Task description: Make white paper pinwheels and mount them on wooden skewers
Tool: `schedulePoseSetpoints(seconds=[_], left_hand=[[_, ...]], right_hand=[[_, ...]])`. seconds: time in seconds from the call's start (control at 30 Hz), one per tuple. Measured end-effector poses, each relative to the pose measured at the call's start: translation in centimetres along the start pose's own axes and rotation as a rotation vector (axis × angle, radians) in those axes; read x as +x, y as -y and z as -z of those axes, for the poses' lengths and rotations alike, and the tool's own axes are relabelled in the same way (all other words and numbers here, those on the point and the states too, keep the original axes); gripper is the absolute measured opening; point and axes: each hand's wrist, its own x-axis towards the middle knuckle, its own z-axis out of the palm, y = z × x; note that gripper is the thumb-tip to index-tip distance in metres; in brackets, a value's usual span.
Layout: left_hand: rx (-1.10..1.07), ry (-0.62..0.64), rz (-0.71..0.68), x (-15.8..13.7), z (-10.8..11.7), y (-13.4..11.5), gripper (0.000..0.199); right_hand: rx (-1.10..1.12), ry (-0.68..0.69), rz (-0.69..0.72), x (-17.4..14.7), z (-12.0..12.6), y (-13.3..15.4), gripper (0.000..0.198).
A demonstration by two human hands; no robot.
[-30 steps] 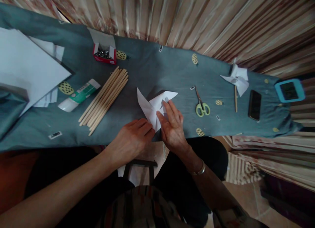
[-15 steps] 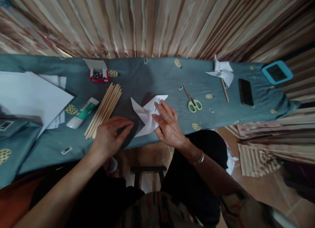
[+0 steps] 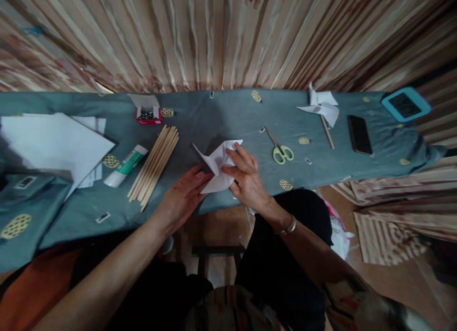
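Note:
A white paper pinwheel (image 3: pixel 218 165) with folded blades is held just above the cloth-covered table, near its front edge. My right hand (image 3: pixel 246 178) grips it from the right, thumb and fingers closed on the folded paper at its centre. From the lower left, my left hand (image 3: pixel 187 190) has its fingertips at the near left blade, closed about its edge; some of the tips are hidden by paper. Left of that hand lies a bundle of wooden sticks (image 3: pixel 154 166). Green-handled scissors (image 3: pixel 280 150) rest to the right of my right hand.
Further left are a glue tube (image 3: pixel 125 165), a red box of small metal pieces (image 3: pixel 148 115) and white paper sheets (image 3: pixel 67 145). At the right lie another pinwheel (image 3: pixel 323 105) on a stick, a phone (image 3: pixel 359 134) and a blue-framed device (image 3: pixel 406 105). A curtain (image 3: pixel 221 40) hangs behind the table.
My left hand has moved right from beside the sticks to the pinwheel's near left blade. The pinwheel has tilted a little while my right hand keeps hold of it.

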Motion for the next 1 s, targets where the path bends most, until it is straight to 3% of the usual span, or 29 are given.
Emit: schedulePoseSetpoints(seconds=[0.4,0.63,0.8,1.0], left_hand=[[-0.037,0.019,-0.062,0.9,-2.4,-0.3,0.006],[-0.052,0.02,-0.09,1.2,-2.6,-0.6,0.013],[0.05,0.022,-0.117,1.2,-2.6,-1.1,0.025],[0.111,0.004,-0.141,1.5,-2.5,-0.8,0.027]], right_hand=[[0.096,-0.041,-0.013,-0.1,0.2,0.3,0.031],[0.108,-0.046,0.006,-0.3,0.7,1.5,0.045],[0.071,-0.038,0.028,-0.3,1.1,2.3,0.05],[0.053,0.009,-0.002,-0.2,1.3,2.6,0.056]])
